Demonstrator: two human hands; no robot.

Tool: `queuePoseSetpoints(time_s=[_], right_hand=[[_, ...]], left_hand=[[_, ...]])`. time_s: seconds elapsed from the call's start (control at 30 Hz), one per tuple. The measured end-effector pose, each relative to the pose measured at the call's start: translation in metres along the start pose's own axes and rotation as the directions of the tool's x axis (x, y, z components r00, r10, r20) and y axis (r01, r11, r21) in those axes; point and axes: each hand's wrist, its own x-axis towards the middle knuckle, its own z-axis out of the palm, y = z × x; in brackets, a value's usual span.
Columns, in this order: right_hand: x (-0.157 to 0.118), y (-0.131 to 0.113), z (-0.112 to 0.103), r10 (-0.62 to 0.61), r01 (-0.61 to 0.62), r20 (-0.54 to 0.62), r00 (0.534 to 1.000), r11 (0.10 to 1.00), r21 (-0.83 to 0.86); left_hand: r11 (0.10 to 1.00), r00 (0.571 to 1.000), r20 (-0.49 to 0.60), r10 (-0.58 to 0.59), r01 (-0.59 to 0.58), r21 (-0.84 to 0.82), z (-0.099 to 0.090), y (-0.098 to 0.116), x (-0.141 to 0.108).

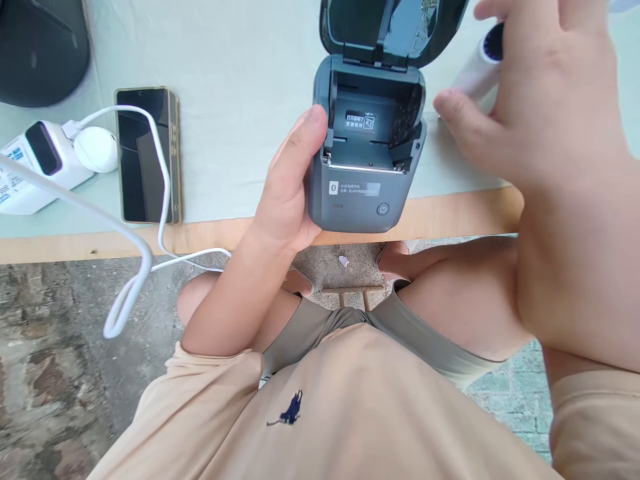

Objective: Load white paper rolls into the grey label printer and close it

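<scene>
A dark grey label printer (360,210) is tilted up near the table's front edge, its lid (383,27) swung open and its inner compartment showing no roll. My left hand (295,180) grips its left side, the thumb on the upper rim and the other fingers hidden behind. To the right of the printer, my right hand (540,100) is over a white cylinder (477,70) with a dark end. Its thumb is spread away from the fingers, and the thumb tip is beside the cylinder. Whether it touches the cylinder I cannot tell.
A phone (144,157) lies on the left of the table (225,80). Beside it are a white power strip (50,160) with a round plug (96,149) and a black object (43,50). A white cable (163,167) loops over the phone and table edge.
</scene>
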Motion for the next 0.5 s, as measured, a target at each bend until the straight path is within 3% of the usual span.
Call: queuePoseSetpoints(time_s=[0.07, 0.2, 0.27, 0.37, 0.43, 0.5], right_hand=[[0.0009, -0.0061, 0.0019, -0.023, 0.029, 0.056, 0.998, 0.994, -0.105], [0.0034, -0.0065, 0.0038, -0.093, 0.095, 0.034, 0.995, 0.995, -0.034], [0.0029, -0.0054, 0.0031, -0.155, 0.155, -0.004, 0.988, 0.985, 0.069], [-0.0004, -0.0047, 0.0023, -0.151, 0.177, -0.107, 0.983, 0.935, 0.307], [-0.0026, -0.004, 0.0032, -0.132, 0.185, -0.146, 0.98, 0.872, 0.454], [-0.0039, -0.0025, 0.0053, -0.114, 0.175, -0.136, 0.984, 0.746, 0.642]], left_hand=[[1.0, 1.0, -0.004, -0.014, 0.014, 0.018, 0.0002, 0.0005, 0.0002], [0.998, 0.999, -0.025, -0.037, 0.039, 0.058, -0.0007, 0.0012, -0.0004], [0.997, 0.999, -0.029, -0.02, 0.022, 0.075, -0.0009, 0.0011, -0.001], [0.996, 1.0, -0.024, 0.001, 0.002, 0.089, -0.0006, 0.0009, -0.0016], [0.996, 1.0, -0.018, 0.008, -0.006, 0.093, -0.0006, 0.0005, -0.0018], [0.995, 1.0, -0.021, 0.013, -0.011, 0.102, -0.0011, -0.0002, -0.0022]])
